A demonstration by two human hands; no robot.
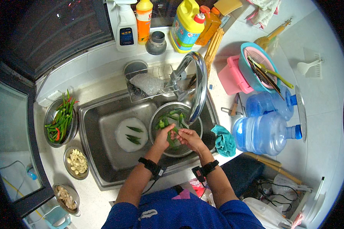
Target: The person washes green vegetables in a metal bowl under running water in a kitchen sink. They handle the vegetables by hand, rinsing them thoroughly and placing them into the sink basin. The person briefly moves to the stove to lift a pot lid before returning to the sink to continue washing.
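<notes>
Both hands are over a round stainless steel bowl (179, 156) in the sink (103, 148). My left hand (162, 137) holds green okra pods (162, 124) above the bowl. With its fingertips my right hand (189, 139) pinches the near end of one pod, close to the left fingers. More okra (176, 116) lies in the bowl, partly hidden by the hands. Left of the bowl, a round white plate-like piece (121, 133) rests on the sink floor with several okra pods (134, 129) on it.
A chrome faucet (202, 86) arches over the bowl's right side. On the left counter stand a colander of chillies (63, 121), a bowl of garlic cloves (77, 161) and a bowl of brownish pieces (66, 198). A teal cloth (224, 140) and water jugs (259, 133) lie at right.
</notes>
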